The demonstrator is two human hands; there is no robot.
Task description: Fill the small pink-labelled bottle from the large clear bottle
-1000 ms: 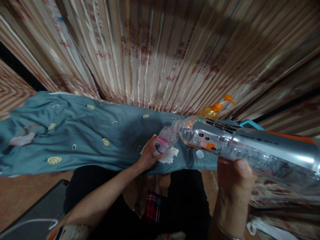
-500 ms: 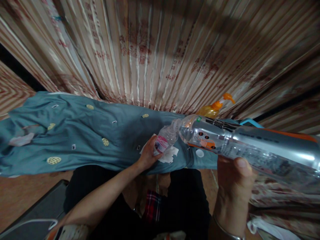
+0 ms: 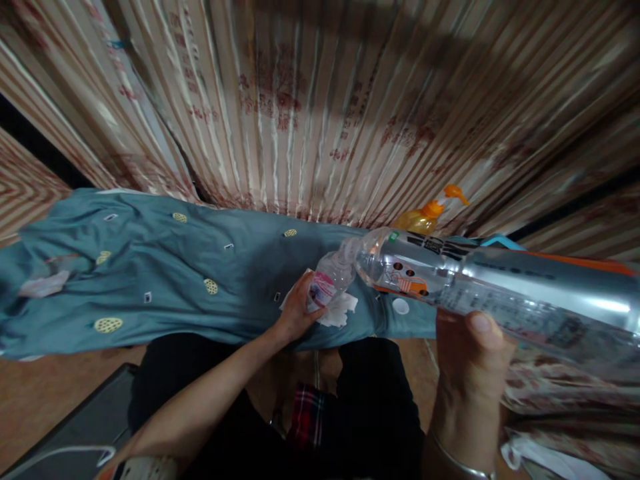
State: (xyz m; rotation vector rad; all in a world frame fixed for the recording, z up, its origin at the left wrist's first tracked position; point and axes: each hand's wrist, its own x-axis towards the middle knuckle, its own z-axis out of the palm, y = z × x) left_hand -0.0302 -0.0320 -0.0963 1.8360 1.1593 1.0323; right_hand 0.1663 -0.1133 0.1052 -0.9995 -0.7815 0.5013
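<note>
My left hand is closed around a small clear plastic bottle with a pink label, tilted up to the right above the cloth. My right hand grips a large clear bottle with a silver and orange label, held almost level. Its neck points left and meets the mouth of the small bottle; whether liquid runs between them I cannot make out. Under the small bottle lies a crumpled white tissue. A white round cap rests on the cloth below the large bottle.
A teal cloth with pineapple prints covers the long surface before me. Behind the large bottle stands a yellow pump bottle with an orange top. Pleated curtains hang close behind. Another crumpled tissue lies at far left.
Both bottles stay mouth to mouth in nearly the same place. The view has shifted very slightly; little else differs.
</note>
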